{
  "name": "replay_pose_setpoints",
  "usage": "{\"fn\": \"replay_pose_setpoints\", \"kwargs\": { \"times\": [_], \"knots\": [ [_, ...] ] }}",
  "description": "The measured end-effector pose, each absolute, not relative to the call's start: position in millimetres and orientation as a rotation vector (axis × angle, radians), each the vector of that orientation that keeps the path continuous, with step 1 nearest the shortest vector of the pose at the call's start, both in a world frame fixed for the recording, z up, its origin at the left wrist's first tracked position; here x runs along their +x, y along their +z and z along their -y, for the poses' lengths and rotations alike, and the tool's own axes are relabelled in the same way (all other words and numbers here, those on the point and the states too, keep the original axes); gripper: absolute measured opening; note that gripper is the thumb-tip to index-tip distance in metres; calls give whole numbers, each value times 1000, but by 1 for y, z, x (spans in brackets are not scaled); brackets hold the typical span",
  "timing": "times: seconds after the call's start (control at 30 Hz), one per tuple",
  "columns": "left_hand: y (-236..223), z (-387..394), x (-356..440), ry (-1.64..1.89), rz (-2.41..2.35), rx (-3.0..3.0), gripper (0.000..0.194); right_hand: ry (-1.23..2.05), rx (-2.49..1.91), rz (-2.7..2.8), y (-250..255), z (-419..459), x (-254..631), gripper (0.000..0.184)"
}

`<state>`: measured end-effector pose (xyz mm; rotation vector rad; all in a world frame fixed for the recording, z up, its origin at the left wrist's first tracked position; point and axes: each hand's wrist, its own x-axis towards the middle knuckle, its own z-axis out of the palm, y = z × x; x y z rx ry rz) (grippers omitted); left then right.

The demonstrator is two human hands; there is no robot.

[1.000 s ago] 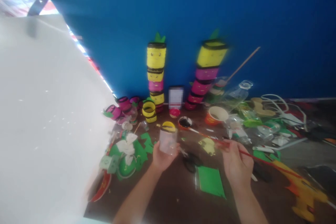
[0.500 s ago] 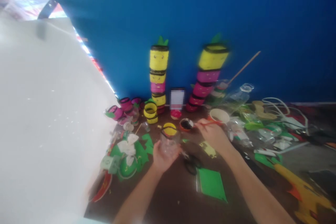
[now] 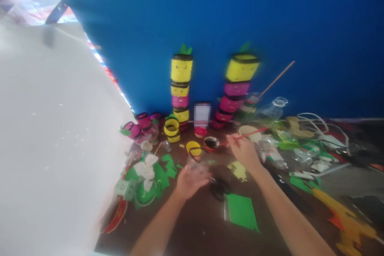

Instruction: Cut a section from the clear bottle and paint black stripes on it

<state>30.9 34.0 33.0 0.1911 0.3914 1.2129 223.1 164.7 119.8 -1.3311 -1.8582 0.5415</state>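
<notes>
Left hand [image 3: 190,182] curls around a clear cup [image 3: 198,165] above the table [image 3: 204,220], mouth dark-lined, sides seemingly bare; right hand [image 3: 244,154] pinches a brush [image 3: 249,134] beside black paint [image 3: 211,142]. Behind, 2 banded stacks [image 3: 181,70] look complete.

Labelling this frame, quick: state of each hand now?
Left hand: holding a clear plastic container.
Right hand: closed on a red-handled brush.

A blue wall [image 3: 192,8] is seen at 12 o'clock. A clear plastic bottle [image 3: 273,110] is placed at 3, a yellow glue gun [image 3: 348,217] at 4, a green sheet [image 3: 242,211] at 5; pink pots [image 3: 143,121] are clustered at 9.
</notes>
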Motion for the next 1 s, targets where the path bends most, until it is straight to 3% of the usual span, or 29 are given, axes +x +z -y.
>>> {"fn": "replay_pose_setpoints", "kwargs": {
  "times": [0.23,0.57,0.8,1.0],
  "knots": [
    [33,-31,30,1158,-359,185,58,554,-1383,1506,119,-148,245,47],
    [31,-30,16,1123,-349,-17,70,941,-1140,947,98,-123,256,38],
    [30,-33,27,1349,-381,29,66,1073,-985,876,104,-106,259,23],
    [23,-34,35,1376,-413,145,63,1129,-953,953,110,-76,254,23]
  ]
}}
